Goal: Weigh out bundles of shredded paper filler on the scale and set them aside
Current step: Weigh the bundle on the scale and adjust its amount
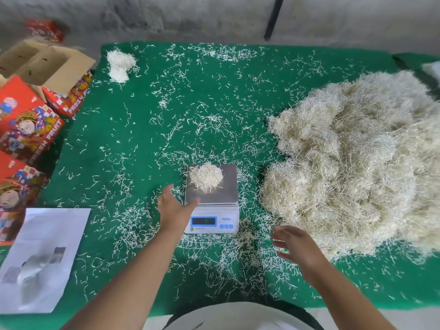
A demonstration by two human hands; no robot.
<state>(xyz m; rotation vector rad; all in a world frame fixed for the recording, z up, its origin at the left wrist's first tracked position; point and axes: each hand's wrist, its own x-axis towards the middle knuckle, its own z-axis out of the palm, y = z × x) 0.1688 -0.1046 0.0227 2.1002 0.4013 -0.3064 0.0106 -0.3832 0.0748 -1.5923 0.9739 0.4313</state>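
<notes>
Hands (175, 206) empty; bundle (206, 177) roundish on scale (228, 194).

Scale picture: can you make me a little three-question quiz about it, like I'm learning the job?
1. True or false: the small bundle of shredded paper sits on the scale platform.
2. Which side of the scale is the big pile of shredded paper on? A) left B) right C) behind it
3. Fill in: the left hand touches the scale's near-left edge, and the right hand holds ____.

Key: 1 true; 2 B; 3 nothing. Both hands are open. Two weighed bundles lie at the far left corner of the green table cover.
</notes>
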